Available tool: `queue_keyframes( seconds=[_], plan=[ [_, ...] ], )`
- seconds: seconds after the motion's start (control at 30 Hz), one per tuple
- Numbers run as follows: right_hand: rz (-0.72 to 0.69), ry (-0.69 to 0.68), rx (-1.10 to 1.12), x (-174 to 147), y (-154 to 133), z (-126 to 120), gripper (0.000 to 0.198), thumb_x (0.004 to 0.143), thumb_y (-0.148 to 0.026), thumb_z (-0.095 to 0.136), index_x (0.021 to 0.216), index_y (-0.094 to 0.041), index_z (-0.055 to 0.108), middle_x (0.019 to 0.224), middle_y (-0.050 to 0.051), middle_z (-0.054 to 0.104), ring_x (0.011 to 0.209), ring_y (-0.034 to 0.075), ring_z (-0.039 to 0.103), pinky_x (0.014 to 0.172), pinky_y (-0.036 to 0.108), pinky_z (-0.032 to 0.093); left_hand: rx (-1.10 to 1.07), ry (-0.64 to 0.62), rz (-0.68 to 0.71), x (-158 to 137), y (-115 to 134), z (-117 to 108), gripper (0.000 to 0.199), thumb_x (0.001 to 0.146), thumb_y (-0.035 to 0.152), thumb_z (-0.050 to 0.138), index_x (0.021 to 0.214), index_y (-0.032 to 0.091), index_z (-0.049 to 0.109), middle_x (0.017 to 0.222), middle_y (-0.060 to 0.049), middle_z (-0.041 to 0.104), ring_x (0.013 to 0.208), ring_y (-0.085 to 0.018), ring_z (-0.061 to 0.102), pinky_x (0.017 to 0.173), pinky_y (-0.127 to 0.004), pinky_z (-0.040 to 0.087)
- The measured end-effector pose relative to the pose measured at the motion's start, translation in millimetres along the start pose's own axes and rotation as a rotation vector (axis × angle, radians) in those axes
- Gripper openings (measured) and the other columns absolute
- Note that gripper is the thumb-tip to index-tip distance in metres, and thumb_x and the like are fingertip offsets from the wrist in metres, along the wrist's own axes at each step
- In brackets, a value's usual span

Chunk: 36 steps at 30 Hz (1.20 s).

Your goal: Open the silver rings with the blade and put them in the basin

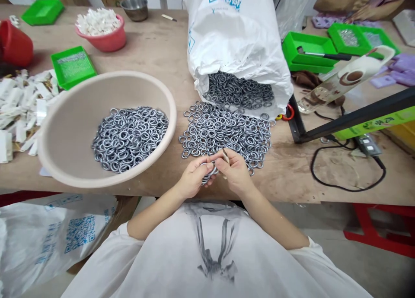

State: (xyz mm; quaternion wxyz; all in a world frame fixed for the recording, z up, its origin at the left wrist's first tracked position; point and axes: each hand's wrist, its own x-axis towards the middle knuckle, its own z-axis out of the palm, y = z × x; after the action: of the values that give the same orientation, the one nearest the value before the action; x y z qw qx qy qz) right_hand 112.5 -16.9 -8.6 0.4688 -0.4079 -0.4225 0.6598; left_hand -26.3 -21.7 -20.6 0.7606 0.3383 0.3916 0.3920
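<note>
Left of the hands on the table point(155, 177), the wide beige basin point(74, 108) sits near, a heap of grey rings point(129, 138) gathered toward its right side; the left hand point(193, 177) is the closer of the two to it. That hand is curled around a small cluster of rings point(213, 172), held in front of the body by the table's near edge. Straight ahead of both hands spreads the loose ring pile point(227, 129), its near edge right at the knuckles, about equally close to either hand. Rings being round, the long axis that matters is that of the small tool point(226, 156): pinched in the right hand point(236, 172), it stands steeply, its dark tip pointing away from the body and a little left, just beside the held rings. It looks like a short blade, though at this size that is uncertain. Fingers cover its lower end and much of the cluster, so the ring count and any contact with the tool cannot be told. Behind the pile, the white sack point(240, 39) lies with its ring-filled mouth facing the hands, its depth hidden and its top cut off by the frame. Farther right, a co-worker's hands point(363, 4) are partly cropped.
</note>
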Motion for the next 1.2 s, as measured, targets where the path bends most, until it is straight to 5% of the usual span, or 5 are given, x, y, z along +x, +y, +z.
queue_keyframes(
  seconds=[0.27,0.57,0.9,1.2],
  plan=[
    [-0.043,0.025,0.088,3,1,-1,0.045,0.074,-0.062,0.076,0.073,-0.02,0.061,0.052,-0.005,0.053,0.037,0.006,0.038,0.033,0.02,0.031,-0.01,-0.007,-0.04,2,1,2,0.037,0.074,0.049,0.071,0.086,0.016,0.059,0.06,0.003,0.055,0.044,-0.008,0.048,0.039,-0.019,0.033],
    [-0.047,-0.009,0.094,-1,13,-9,0.049,0.07,-0.064,0.077,0.087,-0.021,0.062,0.062,-0.004,0.06,0.049,0.013,0.058,0.046,0.027,0.051,-0.005,0.108,-0.085,2,9,11,0.039,0.066,0.047,0.077,0.082,0.016,0.061,0.058,0.002,0.055,0.044,-0.009,0.047,0.04,-0.019,0.031],
    [-0.583,0.303,-0.476,-6,19,-15,0.038,0.087,-0.058,0.064,0.082,-0.02,0.069,0.073,0.001,0.061,0.068,0.014,0.057,0.062,0.028,0.045,0.091,0.164,-0.117,6,7,19,0.042,0.063,0.05,0.08,0.088,0.02,0.062,0.059,0.002,0.056,0.047,-0.011,0.048,0.042,-0.02,0.032],
    [-0.67,0.3,-0.562,-11,13,-16,0.039,0.088,-0.06,0.062,0.092,-0.022,0.072,0.082,0.006,0.067,0.078,0.018,0.061,0.068,0.031,0.049,0.004,0.121,-0.146,3,9,20,0.045,0.061,0.052,0.082,0.081,0.02,0.057,0.058,0.004,0.052,0.046,-0.01,0.047,0.04,-0.02,0.031]
  ],
)
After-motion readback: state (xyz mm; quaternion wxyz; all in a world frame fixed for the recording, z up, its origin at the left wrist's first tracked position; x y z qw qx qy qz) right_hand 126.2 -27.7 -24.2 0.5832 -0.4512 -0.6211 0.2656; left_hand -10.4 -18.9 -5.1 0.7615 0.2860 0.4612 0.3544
